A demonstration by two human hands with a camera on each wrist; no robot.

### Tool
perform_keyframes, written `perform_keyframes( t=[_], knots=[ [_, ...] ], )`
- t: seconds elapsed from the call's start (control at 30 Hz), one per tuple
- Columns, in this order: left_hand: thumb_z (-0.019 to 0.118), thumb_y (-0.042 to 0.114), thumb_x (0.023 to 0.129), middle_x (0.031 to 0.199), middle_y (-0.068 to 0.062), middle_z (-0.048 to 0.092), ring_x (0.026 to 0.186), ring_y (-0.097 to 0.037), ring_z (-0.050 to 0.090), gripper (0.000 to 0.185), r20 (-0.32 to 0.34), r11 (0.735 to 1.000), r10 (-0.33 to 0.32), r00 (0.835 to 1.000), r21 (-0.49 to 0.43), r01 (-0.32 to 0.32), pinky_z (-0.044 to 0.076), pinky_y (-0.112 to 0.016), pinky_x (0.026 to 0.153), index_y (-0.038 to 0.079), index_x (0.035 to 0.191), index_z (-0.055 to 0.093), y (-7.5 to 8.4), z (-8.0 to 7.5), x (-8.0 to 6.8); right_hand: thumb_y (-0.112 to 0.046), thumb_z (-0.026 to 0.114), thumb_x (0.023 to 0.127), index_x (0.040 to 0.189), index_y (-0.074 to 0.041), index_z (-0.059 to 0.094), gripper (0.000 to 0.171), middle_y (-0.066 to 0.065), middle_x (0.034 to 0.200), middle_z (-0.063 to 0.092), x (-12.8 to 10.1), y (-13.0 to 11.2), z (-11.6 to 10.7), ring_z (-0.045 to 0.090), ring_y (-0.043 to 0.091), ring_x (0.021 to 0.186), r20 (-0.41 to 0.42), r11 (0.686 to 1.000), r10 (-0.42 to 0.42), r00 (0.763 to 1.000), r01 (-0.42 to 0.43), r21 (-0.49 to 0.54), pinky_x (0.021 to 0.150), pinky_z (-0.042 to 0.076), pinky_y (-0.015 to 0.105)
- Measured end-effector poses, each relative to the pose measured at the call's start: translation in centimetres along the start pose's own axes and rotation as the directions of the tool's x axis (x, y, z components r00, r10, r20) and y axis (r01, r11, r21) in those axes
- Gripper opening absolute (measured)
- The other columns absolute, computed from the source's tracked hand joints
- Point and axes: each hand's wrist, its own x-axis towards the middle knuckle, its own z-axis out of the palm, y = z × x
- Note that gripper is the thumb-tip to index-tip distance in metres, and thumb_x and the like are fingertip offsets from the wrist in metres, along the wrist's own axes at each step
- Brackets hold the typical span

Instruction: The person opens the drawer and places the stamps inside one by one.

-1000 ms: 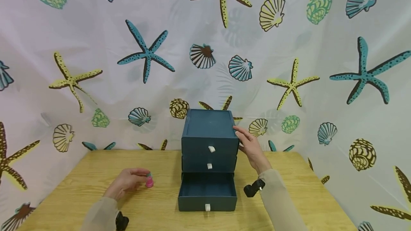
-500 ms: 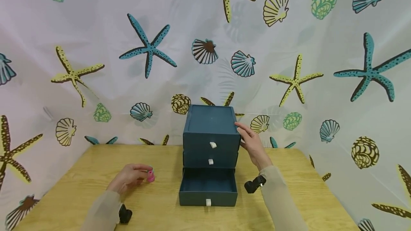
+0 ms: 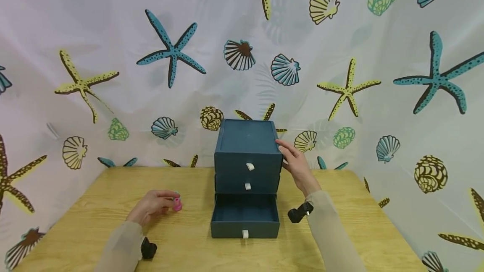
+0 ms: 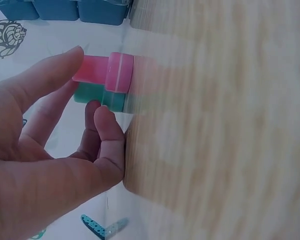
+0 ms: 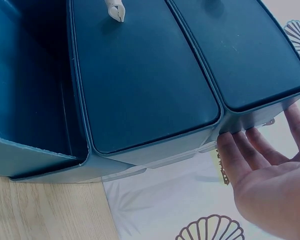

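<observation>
A blue box of three stacked drawers stands at mid-table, with its bottom drawer pulled out and nothing visible inside. To its left, my left hand pinches the top of a small pink piece with a wide ringed base, its base on the tabletop. A similar green piece stands right behind it, partly hidden. The left hand's lower fingers are curled in. My right hand rests against the box's upper right side, fingers nearly straight along the wall.
White pull tabs stick out of the drawer fronts. The wooden table reaches back to a white curtain printed with shells and starfish. Each wrist carries a small black camera.
The view has tilted slightly, so everything sits higher in it. My left fingertips have shifted a little right over the pink piece. My right hand and the drawers stay as they were.
</observation>
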Motion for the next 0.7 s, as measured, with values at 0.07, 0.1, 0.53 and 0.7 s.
perform_keyframes(
  t=[0.07, 0.1, 0.53, 0.7],
  knots=[
    [0.073, 0.008, 0.086, 0.104, 0.000, 0.070, 0.063, -0.009, 0.050, 0.043, 0.003, 1.000, 0.004, 1.000, 0.010, -0.004, 0.046, -0.025, 0.060, -0.001, 0.128, 0.063, 0.15, -0.03, 0.02, -0.034, 0.050, 0.103, 0.144, -0.021, 0.051, 0.043, 0.003, 0.159, 0.031, 0.00, -0.09, -0.03, 0.027, 0.030, 0.148, 0.004, 1.000, -0.002, 1.000, 0.002, 0.003, 0.118, 0.029, 0.052],
    [0.073, 0.008, 0.086, 0.106, -0.001, 0.070, 0.063, -0.009, 0.049, 0.045, 0.012, 1.000, 0.008, 1.000, 0.023, -0.009, 0.046, -0.026, 0.061, -0.001, 0.128, 0.063, 0.20, -0.05, 0.01, -0.034, 0.050, 0.103, 0.144, -0.021, 0.051, 0.042, 0.003, 0.159, 0.031, 0.00, -0.10, -0.04, 0.027, 0.030, 0.148, 0.005, 1.000, -0.002, 1.000, 0.002, 0.004, 0.117, 0.029, 0.052],
    [0.075, 0.009, 0.085, 0.108, -0.004, 0.072, 0.079, -0.014, 0.058, 0.048, 0.049, 0.996, 0.030, 0.998, 0.077, -0.033, 0.051, -0.030, 0.071, -0.005, 0.128, 0.061, 0.18, -0.12, -0.13, -0.031, 0.049, 0.104, 0.144, -0.022, 0.051, 0.041, 0.004, 0.159, 0.030, -0.19, -0.13, -0.11, 0.027, 0.032, 0.148, 0.002, 1.000, 0.002, 1.000, -0.002, -0.006, 0.117, 0.029, 0.053],
    [0.075, 0.010, 0.086, 0.109, -0.002, 0.071, 0.080, -0.012, 0.060, 0.047, 0.047, 0.998, 0.030, 0.998, 0.055, -0.033, 0.052, -0.030, 0.073, -0.004, 0.129, 0.061, -0.01, -0.39, 0.02, -0.031, 0.049, 0.104, 0.144, -0.021, 0.051, 0.041, 0.004, 0.159, 0.031, -0.05, -0.14, -0.03, 0.027, 0.031, 0.148, 0.004, 1.000, 0.003, 1.000, -0.003, -0.004, 0.117, 0.029, 0.052]
  ],
)
